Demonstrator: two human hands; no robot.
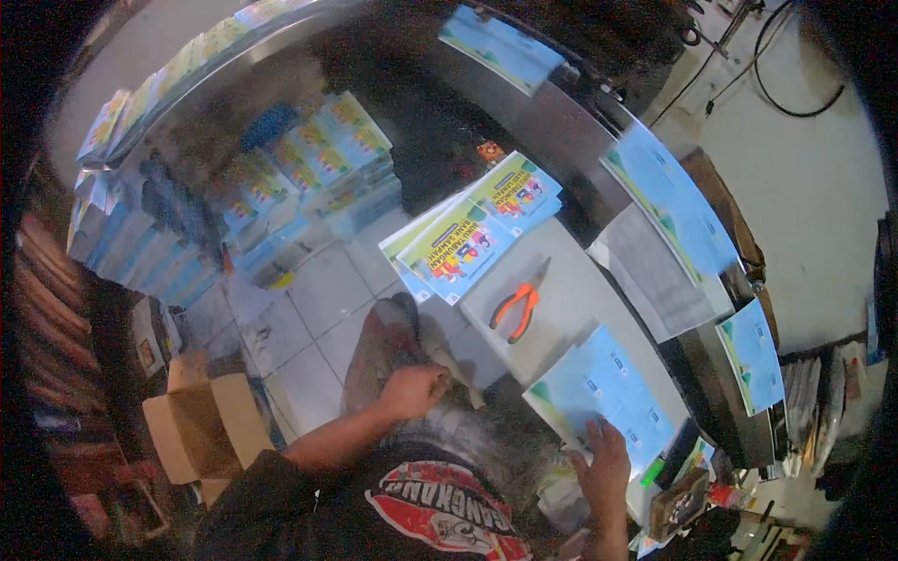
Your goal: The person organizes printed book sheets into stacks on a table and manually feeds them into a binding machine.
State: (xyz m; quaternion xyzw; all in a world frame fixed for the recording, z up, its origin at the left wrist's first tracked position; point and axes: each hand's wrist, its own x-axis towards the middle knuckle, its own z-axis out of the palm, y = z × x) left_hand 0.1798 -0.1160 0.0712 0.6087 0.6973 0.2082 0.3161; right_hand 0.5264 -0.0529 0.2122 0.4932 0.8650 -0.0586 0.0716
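Observation:
My left hand is closed in a fist over my lap. A thin beige piece shows beside it, but I cannot make out whether the fingers hold it. At the near edge of a stack of light-blue printed sheets, my right hand has its fingers apart, with the fingertips at the paper. Those sheets lie on the near end of a narrow white table. Orange-handled pliers rest farther up it, jaws pointing away. Beyond them sits a slightly fanned stack of yellow, green and blue covers.
Tall stacks of printed booklets stand on the tiled floor at the left. An open cardboard box is at lower left. More blue sheets lie along the long bench at right. A bright green object is near my right hand.

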